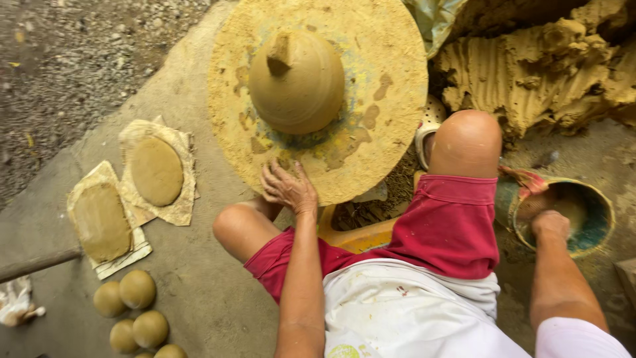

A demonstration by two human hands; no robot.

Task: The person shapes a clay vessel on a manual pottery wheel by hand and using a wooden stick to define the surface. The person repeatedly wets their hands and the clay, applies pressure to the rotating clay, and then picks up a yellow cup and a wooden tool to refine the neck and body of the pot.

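**Clay, wheel and water bowl**

At the near rim of the potter's wheel (371, 99), the left hand (288, 189) is laid flat with its fingers spread, the fingertips resting on the gritty, clay-crusted disc. The wheel is round and wide, coated in a dry ochre crust with darker wet smears. At its centre a smooth, glossy cone of wet clay (298, 83) is seated, rounded like a dome and topped by a small off-centre nub.

To the right, beside the bent knee, the right hand (550, 224) is dipped into a round bowl (593, 212) with a greenish, mud-streaked rim; its fingers are hidden inside, so whether they are curled or spread cannot be told.

Behind the bowl, a large heap of raw clay (543, 73) is seen, its surface ridged and furrowed. On the concrete floor (199, 278) to the left, two flattened clay slabs (156, 171) are laid on ragged, clay-stained sheets, one oval, the other nearly rectangular. Nearer the viewer, several smooth clay balls (137, 289) are grouped close together, some touching.
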